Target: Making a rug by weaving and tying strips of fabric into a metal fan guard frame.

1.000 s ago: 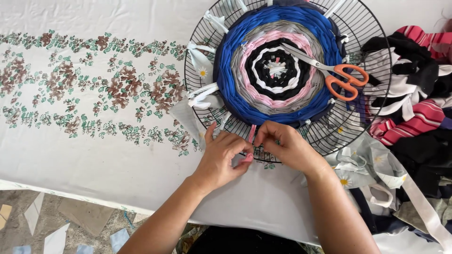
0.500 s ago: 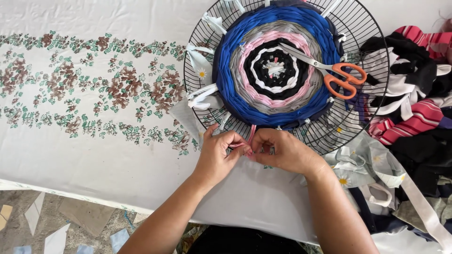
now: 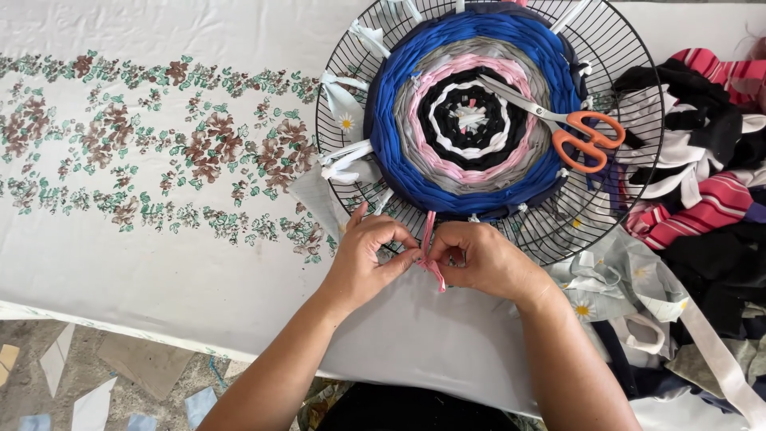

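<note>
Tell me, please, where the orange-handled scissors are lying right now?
In the head view, the scissors lie on the right side of the round woven mat inside the black wire grille, above the right hand, beside the fabric scrap pile.

Left hand (image 3: 369,257) and right hand (image 3: 483,259) meet at near rim of round wire grille (image 3: 638,187). Both pinch pink fabric strip (image 3: 429,239); strip ends appear knotted, detail unclear. Grille carries circular woven mat (image 3: 471,187): blue outer band, grey, pink, black-white centre. Orange-handled scissors (image 3: 578,136) lie on mat. Grille rests on counter with floral cloth (image 3: 159,168). Fabric scrap pile (image 3: 710,199) beside grille, right.
</note>
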